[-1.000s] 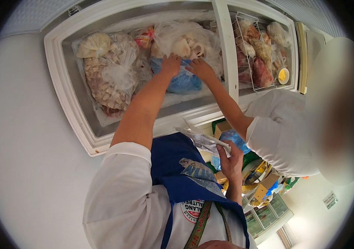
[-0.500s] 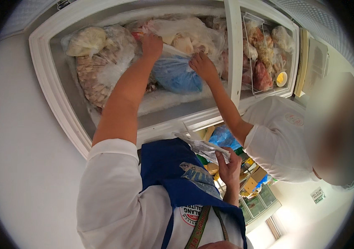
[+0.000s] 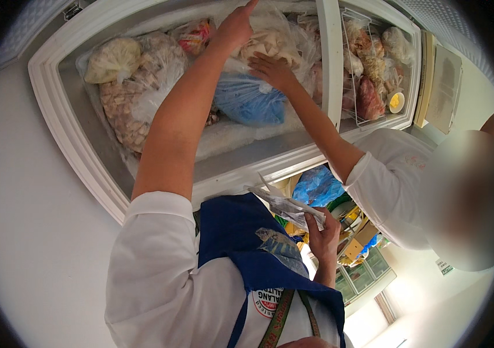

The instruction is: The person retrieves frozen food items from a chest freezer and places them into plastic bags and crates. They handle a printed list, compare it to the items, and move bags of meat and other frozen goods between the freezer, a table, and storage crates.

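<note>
Pointing: left hand point(image 3: 235, 28), grip unclear | right fingers point(image 3: 328, 225) pinching clear packet point(image 3: 287, 207) | lettered shirt badge point(image 3: 263, 303)

Glare lower right | corners black | freezer point(image 3: 77, 139) edges bowed — co-worker's head point(image 3: 470, 200) blurred

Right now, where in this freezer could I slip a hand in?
The frosty strip between the blue bag and the freezer's near wall looks bare. It's crowded behind, around the big clear bag, and past the white divider, among piled bagged food.

wire basket point(image 3: 369, 122) right of the freezer divider point(image 3: 332, 69), bagged food point(image 3: 275, 43) left
</note>
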